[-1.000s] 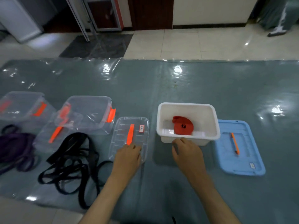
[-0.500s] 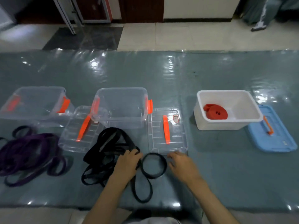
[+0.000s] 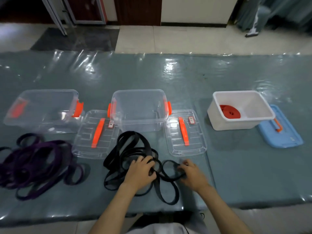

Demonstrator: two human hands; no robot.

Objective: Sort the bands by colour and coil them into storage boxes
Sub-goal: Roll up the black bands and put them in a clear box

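At the desk's [image 3: 236, 174] six o'clock edge, the left hand [image 3: 141, 172] and right hand [image 3: 192, 173] each close around the tangled black bands [image 3: 133, 146], just below the empty clear box [image 3: 140, 108].

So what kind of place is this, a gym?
Hard to say; it looks like an indoor room with a tiled floor. A padded mat under clear plastic serves as workspace, with a doorway behind. No gym machines show.
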